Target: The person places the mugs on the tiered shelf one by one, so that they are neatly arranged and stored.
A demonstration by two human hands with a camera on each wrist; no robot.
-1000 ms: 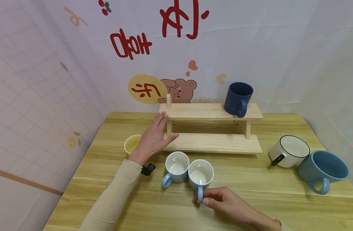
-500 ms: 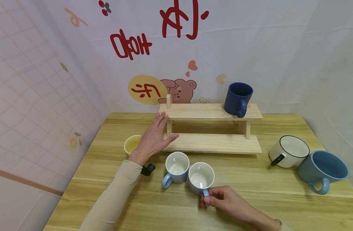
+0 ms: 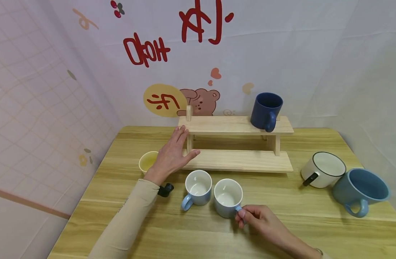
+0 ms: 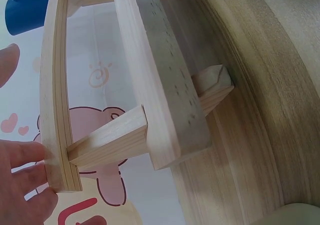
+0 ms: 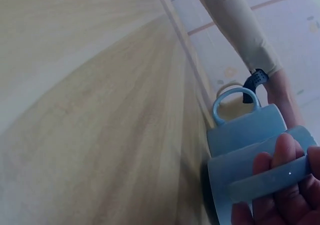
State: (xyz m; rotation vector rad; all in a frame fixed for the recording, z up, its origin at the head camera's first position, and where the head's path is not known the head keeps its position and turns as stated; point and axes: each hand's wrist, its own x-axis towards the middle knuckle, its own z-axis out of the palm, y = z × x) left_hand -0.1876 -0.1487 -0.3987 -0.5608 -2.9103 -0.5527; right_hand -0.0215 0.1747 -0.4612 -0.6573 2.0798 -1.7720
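Note:
My right hand (image 3: 261,221) pinches the handle of a light blue mug (image 3: 227,207) with a white inside. The mug stands upright on the table, its handle pointing right and toward me. In the right wrist view, fingers (image 5: 285,147) pass behind that handle (image 5: 270,182). A second light blue mug (image 3: 202,196) stands just to its left, handle toward the front left. At the left end of a two-tier wooden rack (image 3: 224,124), my left hand (image 3: 172,156) rests its straight fingers on the upper board, thumb spread apart. The left wrist view shows fingertips touching that board's end (image 4: 62,170).
A dark blue mug (image 3: 266,109) sits on the rack's upper right. Behind my left wrist, a yellow cup (image 3: 147,162) is partly hidden. To the right stand a white mug (image 3: 321,172) with a black handle and a larger blue mug (image 3: 353,194), close together on the wooden table (image 3: 301,216).
The gripped mug has turned, so its handle swings from the front toward the right. It now stands slightly apart from the other light blue mug. My left hand stays put.

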